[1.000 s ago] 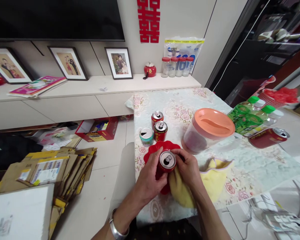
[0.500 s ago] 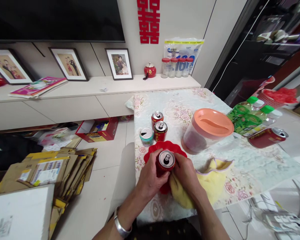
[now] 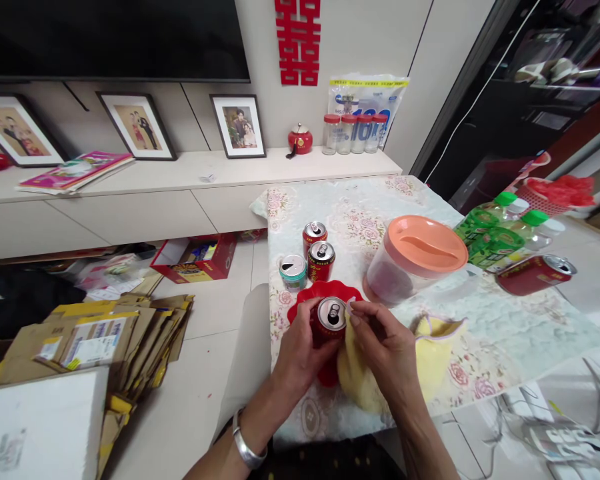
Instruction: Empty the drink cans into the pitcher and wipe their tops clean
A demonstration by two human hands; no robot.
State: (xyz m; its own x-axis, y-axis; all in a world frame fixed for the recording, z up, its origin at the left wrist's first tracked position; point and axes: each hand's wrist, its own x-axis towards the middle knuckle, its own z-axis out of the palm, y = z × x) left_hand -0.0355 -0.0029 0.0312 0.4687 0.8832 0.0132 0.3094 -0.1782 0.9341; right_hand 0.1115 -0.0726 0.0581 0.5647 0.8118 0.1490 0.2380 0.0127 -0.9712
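Note:
My left hand is wrapped round an opened dark red can, held upright over a scalloped red dish. Pinched in the fingers of my right hand is the edge of a yellow cloth, close against the can's right side. The cloth hangs below that hand and spreads right over the table. Just behind the dish stand a teal can, a red and black can and another red can.
A clear tub with an orange lid stands right of the cans on the flowered tablecloth. Farther right are green-labelled bottles and a red can lying tilted. Flattened cardboard lies on the floor at left.
My right hand has risen slightly and moved right, lifting the cloth's edge up beside the can's rim. My left hand keeps the can in nearly the same place.

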